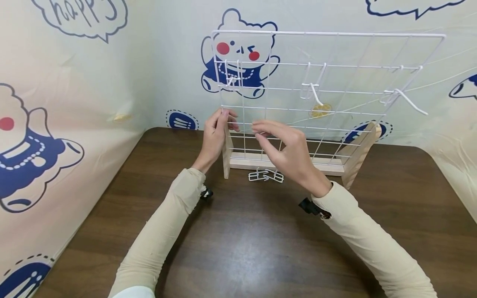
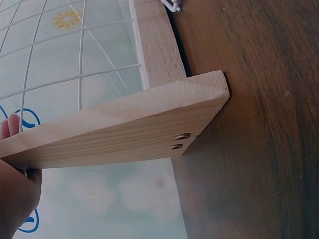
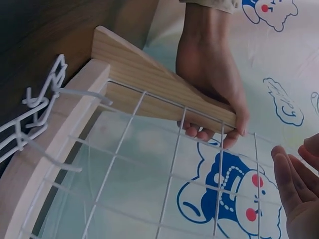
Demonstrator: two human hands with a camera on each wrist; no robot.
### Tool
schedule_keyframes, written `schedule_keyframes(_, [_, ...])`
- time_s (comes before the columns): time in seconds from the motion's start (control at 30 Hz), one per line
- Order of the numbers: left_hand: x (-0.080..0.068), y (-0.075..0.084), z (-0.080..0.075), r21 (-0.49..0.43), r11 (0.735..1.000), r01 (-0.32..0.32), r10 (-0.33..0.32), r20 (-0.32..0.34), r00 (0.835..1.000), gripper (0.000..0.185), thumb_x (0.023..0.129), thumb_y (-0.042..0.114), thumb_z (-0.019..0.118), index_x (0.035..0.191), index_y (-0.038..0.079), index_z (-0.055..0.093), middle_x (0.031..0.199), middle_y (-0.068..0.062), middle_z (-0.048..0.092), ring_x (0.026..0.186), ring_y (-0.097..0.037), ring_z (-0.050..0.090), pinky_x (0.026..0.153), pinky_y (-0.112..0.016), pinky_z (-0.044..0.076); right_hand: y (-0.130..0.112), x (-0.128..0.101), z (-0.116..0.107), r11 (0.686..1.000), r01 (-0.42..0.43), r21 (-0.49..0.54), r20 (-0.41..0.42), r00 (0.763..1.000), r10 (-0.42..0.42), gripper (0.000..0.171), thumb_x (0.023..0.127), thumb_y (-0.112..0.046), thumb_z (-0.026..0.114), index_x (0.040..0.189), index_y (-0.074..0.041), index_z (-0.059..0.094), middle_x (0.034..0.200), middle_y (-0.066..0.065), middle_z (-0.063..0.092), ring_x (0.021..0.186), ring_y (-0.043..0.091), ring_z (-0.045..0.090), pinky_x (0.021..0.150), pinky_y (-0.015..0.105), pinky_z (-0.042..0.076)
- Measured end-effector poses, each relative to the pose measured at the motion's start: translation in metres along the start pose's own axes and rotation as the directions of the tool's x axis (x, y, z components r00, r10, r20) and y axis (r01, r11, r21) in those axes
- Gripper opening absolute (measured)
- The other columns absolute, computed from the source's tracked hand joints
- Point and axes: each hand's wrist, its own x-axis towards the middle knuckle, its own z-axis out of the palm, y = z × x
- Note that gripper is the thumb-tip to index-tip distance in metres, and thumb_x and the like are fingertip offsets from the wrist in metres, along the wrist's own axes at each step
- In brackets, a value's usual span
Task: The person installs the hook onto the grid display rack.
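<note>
Gripping the wooden upright, left hand curls; right hand hovers, bent.

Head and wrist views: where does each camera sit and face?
Head: worn on the head, facing forward and down at the wire grid; left hand, right hand and sleeved forearms show.
Left wrist: on that wrist, facing the left wooden support; part of the left hand shows at the left edge.
Right wrist: on that wrist, looking across the wire grid at the left hand; part of the right hand shows at the right edge.
Both wrist views share the left wooden support and the left hand.
</note>
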Motion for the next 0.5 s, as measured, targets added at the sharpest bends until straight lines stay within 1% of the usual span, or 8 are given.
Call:
schedule_keyframes(0.07, [0.0,0.001,0.0,-0.003,1.0,-0.005,0.005,0.003,1.0,0.035,0.107,0.009,0.035,0.103,-0.019,0.057,0.086,-0.04,0.057,0.075,-0.055,0.058,0.076,-0.054,0.055,0.001,-0.004,-0.002,1.0,-0.002,-0.006,0.005,1.0,0.002,0.018,0.093,-0.001,0.065,0.108,0.001,0.074,0.111,0.012,0.073,0.097,0.017,0.069,0.088,0.025,0.054])
schedule_keyframes(0.2, [0.0,0.001,0.001,-0.007,1.0,-0.009,0.009,0.001,1.0,0.035,0.107,0.008,0.035,0.103,-0.02,0.056,0.086,-0.039,0.057,0.075,-0.056,0.057,0.076,-0.053,0.055,0.004,-0.012,-0.007,1.0,-0.009,-0.017,0.005,1.0,0.009,0.016,0.092,0.0,0.067,0.106,0.001,0.074,0.106,0.01,0.074,0.098,0.02,0.07,0.092,0.027,0.053])
schedule_keyframes(0.23, [0.0,0.001,0.002,-0.008,1.0,-0.007,0.007,-0.001,1.0,0.036,0.107,0.008,0.035,0.103,-0.02,0.056,0.086,-0.038,0.058,0.075,-0.056,0.057,0.076,-0.054,0.055,0.004,-0.014,-0.008,1.0,-0.013,-0.016,0.002,1.0,0.013,0.016,0.091,0.001,0.067,0.105,0.001,0.075,0.105,0.01,0.074,0.099,0.021,0.07,0.093,0.027,0.053])
schedule_keyframes(0.27, [0.001,-0.004,0.001,-0.013,1.0,-0.011,0.011,-0.004,1.0,0.036,0.107,0.01,0.035,0.102,-0.019,0.058,0.085,-0.034,0.06,0.075,-0.054,0.058,0.076,-0.051,0.056,0.005,-0.015,-0.01,1.0,-0.016,-0.017,0.003,1.0,0.016,0.015,0.091,0.001,0.067,0.104,0.001,0.075,0.104,0.01,0.074,0.099,0.021,0.07,0.094,0.027,0.053])
schedule_keyframes(0.43, [0.001,-0.006,0.001,-0.021,1.0,-0.006,0.006,-0.009,1.0,0.036,0.107,0.011,0.036,0.102,-0.017,0.058,0.085,-0.036,0.06,0.075,-0.054,0.058,0.076,-0.051,0.056,0.008,-0.023,-0.015,0.999,-0.046,-0.024,0.013,0.999,0.046,0.015,0.091,0.0,0.068,0.104,-0.001,0.075,0.105,0.008,0.074,0.099,0.02,0.07,0.094,0.027,0.052])
schedule_keyframes(0.47, [0.001,-0.006,0.001,-0.022,1.0,-0.008,0.008,-0.009,1.0,0.036,0.107,0.011,0.036,0.102,-0.017,0.058,0.085,-0.038,0.059,0.074,-0.055,0.058,0.076,-0.051,0.056,0.008,-0.024,-0.017,0.998,-0.051,-0.03,0.015,0.999,0.052,0.015,0.091,0.0,0.068,0.104,-0.001,0.075,0.105,0.008,0.075,0.099,0.02,0.07,0.094,0.027,0.052])
schedule_keyframes(0.5, [0.0,-0.002,0.002,-0.019,1.0,-0.001,0.001,-0.008,1.0,0.036,0.107,0.01,0.036,0.102,-0.019,0.057,0.086,-0.042,0.057,0.075,-0.057,0.056,0.076,-0.053,0.056,0.009,-0.026,-0.018,0.998,-0.058,-0.033,0.013,0.998,0.059,0.015,0.091,0.0,0.069,0.104,-0.002,0.075,0.104,0.007,0.075,0.099,0.02,0.07,0.093,0.026,0.052])
